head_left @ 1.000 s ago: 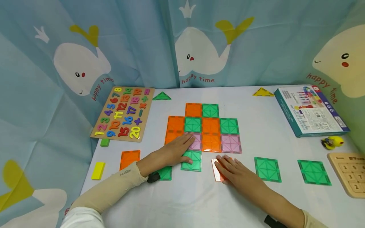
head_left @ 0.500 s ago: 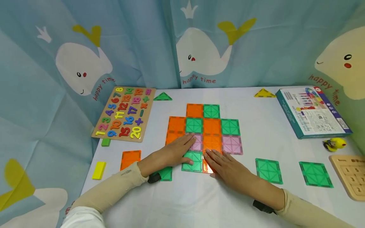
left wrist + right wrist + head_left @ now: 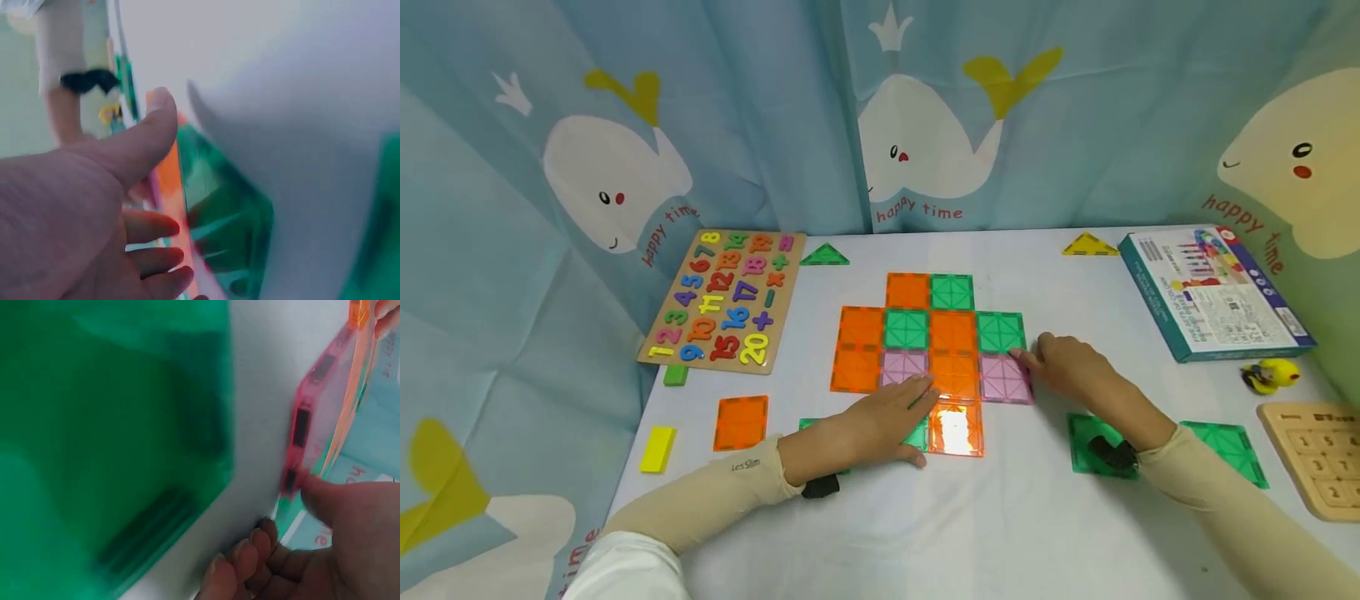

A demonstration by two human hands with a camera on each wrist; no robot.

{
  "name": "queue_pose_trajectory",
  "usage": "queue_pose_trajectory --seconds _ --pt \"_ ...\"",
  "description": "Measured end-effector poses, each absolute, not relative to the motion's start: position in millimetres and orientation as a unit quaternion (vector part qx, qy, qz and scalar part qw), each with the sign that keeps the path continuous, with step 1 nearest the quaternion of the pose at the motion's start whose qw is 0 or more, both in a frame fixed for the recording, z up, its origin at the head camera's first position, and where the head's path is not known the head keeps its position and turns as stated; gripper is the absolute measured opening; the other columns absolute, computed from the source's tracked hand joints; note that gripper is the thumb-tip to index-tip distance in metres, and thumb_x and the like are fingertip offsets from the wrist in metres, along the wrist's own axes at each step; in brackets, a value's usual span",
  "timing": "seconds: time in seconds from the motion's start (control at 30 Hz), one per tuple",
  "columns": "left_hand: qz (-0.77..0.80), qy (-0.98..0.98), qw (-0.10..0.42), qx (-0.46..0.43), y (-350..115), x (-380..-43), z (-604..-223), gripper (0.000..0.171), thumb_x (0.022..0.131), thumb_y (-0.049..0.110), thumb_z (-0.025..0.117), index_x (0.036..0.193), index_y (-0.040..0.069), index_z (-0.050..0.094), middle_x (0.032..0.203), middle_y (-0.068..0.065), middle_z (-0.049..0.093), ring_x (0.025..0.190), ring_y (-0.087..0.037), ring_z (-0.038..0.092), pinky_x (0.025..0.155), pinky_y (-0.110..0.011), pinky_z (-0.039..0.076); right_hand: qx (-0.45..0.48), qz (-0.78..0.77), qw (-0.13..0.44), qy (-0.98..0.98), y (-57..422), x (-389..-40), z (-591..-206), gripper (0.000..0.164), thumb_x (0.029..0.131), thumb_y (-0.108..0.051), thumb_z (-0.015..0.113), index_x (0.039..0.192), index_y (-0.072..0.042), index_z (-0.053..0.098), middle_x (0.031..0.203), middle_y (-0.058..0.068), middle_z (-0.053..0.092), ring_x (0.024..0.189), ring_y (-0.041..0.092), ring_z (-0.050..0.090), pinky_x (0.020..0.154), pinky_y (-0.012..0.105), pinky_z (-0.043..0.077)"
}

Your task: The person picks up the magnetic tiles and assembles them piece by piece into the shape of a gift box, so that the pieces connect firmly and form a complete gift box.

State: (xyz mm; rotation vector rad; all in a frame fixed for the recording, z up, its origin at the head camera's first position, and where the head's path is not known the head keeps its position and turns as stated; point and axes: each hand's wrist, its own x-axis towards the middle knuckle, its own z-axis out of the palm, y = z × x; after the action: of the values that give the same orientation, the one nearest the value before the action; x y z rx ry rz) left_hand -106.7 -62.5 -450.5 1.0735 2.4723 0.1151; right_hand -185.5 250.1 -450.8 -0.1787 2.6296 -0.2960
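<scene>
Square translucent tiles lie edge to edge in a patchwork. My left hand (image 3: 876, 425) lies across its lower left, fingers fairly straight over the left pink tile (image 3: 897, 363) and the green tile (image 3: 919, 435) below it, which it partly hides. Just right of that hand, a glossy orange tile (image 3: 956, 430) forms the bottom of its column. My right hand (image 3: 1078, 371) is at the patchwork's right side. Its thumb (image 3: 322, 497) touches the corner of the right pink tile (image 3: 325, 369), while its other fingers (image 3: 240, 559) are loosely bent near the tabletop, apart from that tile.
Loose green tiles (image 3: 1232, 450) lie at right, one under the right wrist. A loose orange tile (image 3: 741, 423) and yellow block (image 3: 658, 450) lie left. A number board (image 3: 722, 300), box (image 3: 1221, 292), duck toy (image 3: 1270, 376) and wooden number board (image 3: 1315, 458) stand around.
The right hand slid an orange tile leftward against the patchwork's bottom, let go, and moved up and right to the pink tile. The left hand shifted slightly right and down.
</scene>
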Motion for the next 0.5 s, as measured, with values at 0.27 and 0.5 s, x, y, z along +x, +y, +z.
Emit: queue_pose_trajectory --seconds 0.27,0.5 --pt "-0.009 0.898 0.211 0.387 -49 -99 -446 0.097 0.099 0.054 0.063 0.169 0.005 0.018 0.177 -0.013 0.013 0.164 -0.026 0.014 0.128 -0.041 0.030 -0.052 -0.078 0.241 0.966 230 -192 -456 0.054 0.114 -0.039 0.039 0.111 0.013 0.055 0.084 0.021 0.058 0.074 0.034 0.060 0.061 0.041 0.052" --pt "0.004 0.897 0.212 0.388 -46 -99 -448 0.093 0.101 0.052 0.063 0.169 0.004 0.020 0.177 -0.014 0.013 0.164 -0.027 0.015 0.127 -0.044 0.031 -0.062 -0.146 0.256 0.954 243 -194 -450 0.054 0.113 -0.042 0.042 0.116 0.009 0.058 0.082 0.015 0.055 0.075 0.030 0.057 0.062 0.037 0.045"
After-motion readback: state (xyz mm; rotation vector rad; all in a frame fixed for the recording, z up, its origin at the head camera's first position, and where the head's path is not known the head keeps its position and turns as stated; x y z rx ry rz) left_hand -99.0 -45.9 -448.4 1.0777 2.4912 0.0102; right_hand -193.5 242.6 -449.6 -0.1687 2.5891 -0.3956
